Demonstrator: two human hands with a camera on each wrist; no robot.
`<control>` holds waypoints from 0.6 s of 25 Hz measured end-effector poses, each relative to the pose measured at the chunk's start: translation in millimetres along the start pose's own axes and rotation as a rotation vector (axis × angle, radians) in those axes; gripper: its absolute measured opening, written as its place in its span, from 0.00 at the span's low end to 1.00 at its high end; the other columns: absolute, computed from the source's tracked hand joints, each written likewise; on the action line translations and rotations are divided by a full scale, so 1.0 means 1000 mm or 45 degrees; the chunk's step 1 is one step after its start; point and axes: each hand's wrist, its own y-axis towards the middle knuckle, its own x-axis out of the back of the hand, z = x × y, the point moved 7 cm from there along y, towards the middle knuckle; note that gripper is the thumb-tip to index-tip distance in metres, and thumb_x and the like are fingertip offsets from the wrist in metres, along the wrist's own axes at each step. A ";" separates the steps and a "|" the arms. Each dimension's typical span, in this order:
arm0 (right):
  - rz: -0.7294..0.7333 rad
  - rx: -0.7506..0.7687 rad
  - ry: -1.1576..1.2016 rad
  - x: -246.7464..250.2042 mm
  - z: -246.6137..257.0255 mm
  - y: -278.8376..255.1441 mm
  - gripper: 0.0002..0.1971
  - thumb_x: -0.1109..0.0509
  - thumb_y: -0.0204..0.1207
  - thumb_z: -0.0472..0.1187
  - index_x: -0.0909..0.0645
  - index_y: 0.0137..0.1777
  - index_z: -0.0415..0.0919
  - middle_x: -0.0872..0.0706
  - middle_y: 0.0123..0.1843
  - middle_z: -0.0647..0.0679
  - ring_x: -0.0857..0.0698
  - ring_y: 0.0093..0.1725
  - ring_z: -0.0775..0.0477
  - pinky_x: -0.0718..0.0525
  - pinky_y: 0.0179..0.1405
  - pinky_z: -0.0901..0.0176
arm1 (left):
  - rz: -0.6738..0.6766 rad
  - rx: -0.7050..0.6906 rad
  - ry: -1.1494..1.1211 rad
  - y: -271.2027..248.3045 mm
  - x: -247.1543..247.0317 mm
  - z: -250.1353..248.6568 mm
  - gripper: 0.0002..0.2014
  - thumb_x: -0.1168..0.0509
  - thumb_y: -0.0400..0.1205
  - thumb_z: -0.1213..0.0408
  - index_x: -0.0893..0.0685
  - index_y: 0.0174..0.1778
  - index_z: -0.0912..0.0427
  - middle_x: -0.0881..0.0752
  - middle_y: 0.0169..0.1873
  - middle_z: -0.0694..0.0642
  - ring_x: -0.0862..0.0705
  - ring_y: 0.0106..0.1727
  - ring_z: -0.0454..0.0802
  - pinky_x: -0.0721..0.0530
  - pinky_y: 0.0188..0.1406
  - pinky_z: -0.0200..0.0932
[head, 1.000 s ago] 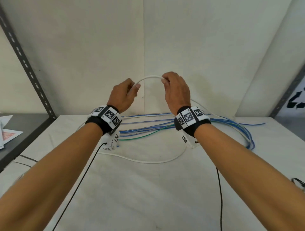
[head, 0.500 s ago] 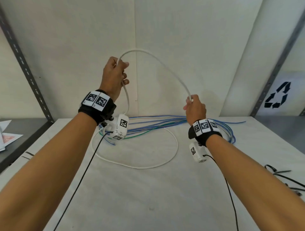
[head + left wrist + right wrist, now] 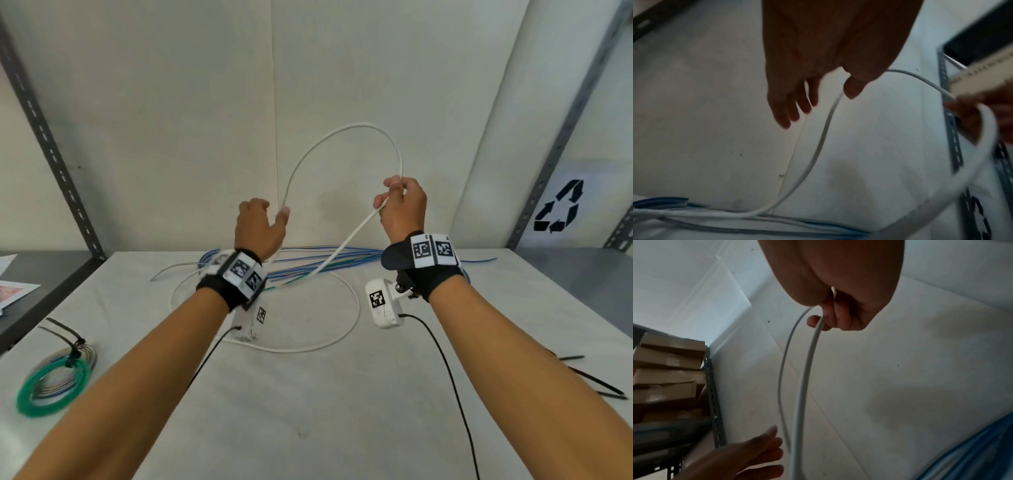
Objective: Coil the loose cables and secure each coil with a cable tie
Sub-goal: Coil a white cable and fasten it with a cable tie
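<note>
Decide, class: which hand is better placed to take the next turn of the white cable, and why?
Probably the left hand: its fingers are straight and hold nothing, the white cable only passing its thumb. The right hand already grips the raised loop, so it should hold the coil.

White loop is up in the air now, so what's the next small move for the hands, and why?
Probably bring the left hand across and pass its strand to the right hand. The white cable arches between them; the right grips it, while the left is open, strand at its thumb. Joining both strands closes the first coil.
</note>
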 end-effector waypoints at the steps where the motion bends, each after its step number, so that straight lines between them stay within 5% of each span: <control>1: 0.000 -0.054 0.051 0.001 -0.006 -0.001 0.10 0.46 0.89 0.40 0.23 0.51 0.41 0.16 0.28 0.47 0.23 0.23 0.54 0.25 0.36 0.54 | -0.008 0.039 0.040 -0.008 -0.004 0.002 0.23 0.39 0.87 0.43 0.16 0.50 0.63 0.14 0.50 0.61 0.12 0.52 0.61 0.17 0.55 0.51; 3: 0.005 -0.184 0.167 0.002 -0.015 -0.007 0.10 0.47 0.91 0.40 0.27 0.52 0.38 0.16 0.30 0.43 0.27 0.17 0.56 0.28 0.25 0.60 | 0.442 0.346 -0.048 -0.033 -0.035 0.009 0.39 0.49 0.84 0.30 0.14 0.42 0.66 0.09 0.41 0.64 0.09 0.40 0.61 0.11 0.42 0.48; 5: 0.032 -0.326 0.296 0.000 -0.022 -0.017 0.09 0.46 0.92 0.39 0.29 0.53 0.37 0.16 0.31 0.41 0.29 0.15 0.55 0.30 0.18 0.64 | 0.887 0.715 -0.258 -0.065 -0.066 0.016 0.48 0.52 0.77 0.22 0.15 0.53 0.69 0.08 0.45 0.68 0.08 0.40 0.60 0.10 0.36 0.48; 6: 0.036 -0.390 0.362 -0.002 -0.026 -0.022 0.08 0.46 0.92 0.39 0.29 0.52 0.37 0.16 0.31 0.41 0.29 0.15 0.55 0.29 0.17 0.65 | 0.941 0.803 -0.394 -0.072 -0.075 0.018 0.45 0.46 0.77 0.23 0.19 0.57 0.69 0.08 0.49 0.69 0.08 0.43 0.61 0.09 0.37 0.50; 8: 0.050 -0.497 0.478 -0.002 -0.033 -0.029 0.07 0.44 0.91 0.37 0.28 0.51 0.37 0.15 0.31 0.41 0.27 0.16 0.54 0.28 0.17 0.65 | 0.808 0.878 -0.720 -0.073 -0.088 0.023 0.29 0.32 0.83 0.43 0.21 0.60 0.69 0.10 0.52 0.68 0.10 0.47 0.60 0.10 0.43 0.55; 11: 0.160 -0.622 0.459 -0.007 -0.045 -0.039 0.09 0.42 0.90 0.36 0.27 0.47 0.35 0.14 0.32 0.38 0.26 0.15 0.54 0.28 0.15 0.66 | 0.475 1.044 -1.406 -0.058 -0.097 0.033 0.03 0.33 0.85 0.73 0.18 0.49 0.71 0.16 0.45 0.66 0.15 0.44 0.58 0.09 0.41 0.54; 13: 0.235 -0.659 0.283 -0.008 -0.059 -0.046 0.10 0.38 0.89 0.35 0.24 0.49 0.26 0.13 0.36 0.35 0.21 0.15 0.53 0.25 0.14 0.66 | 0.272 1.012 -1.633 -0.044 -0.089 0.034 0.07 0.39 0.86 0.76 0.21 0.42 0.69 0.19 0.39 0.64 0.17 0.40 0.56 0.08 0.31 0.48; 15: 0.220 -0.592 0.105 -0.001 -0.073 -0.048 0.21 0.32 0.85 0.36 0.31 0.72 0.24 0.13 0.46 0.33 0.12 0.21 0.45 0.21 0.16 0.63 | 0.116 0.847 -1.687 -0.030 -0.074 0.027 0.11 0.41 0.90 0.69 0.21 0.42 0.65 0.21 0.32 0.58 0.19 0.34 0.53 0.10 0.27 0.45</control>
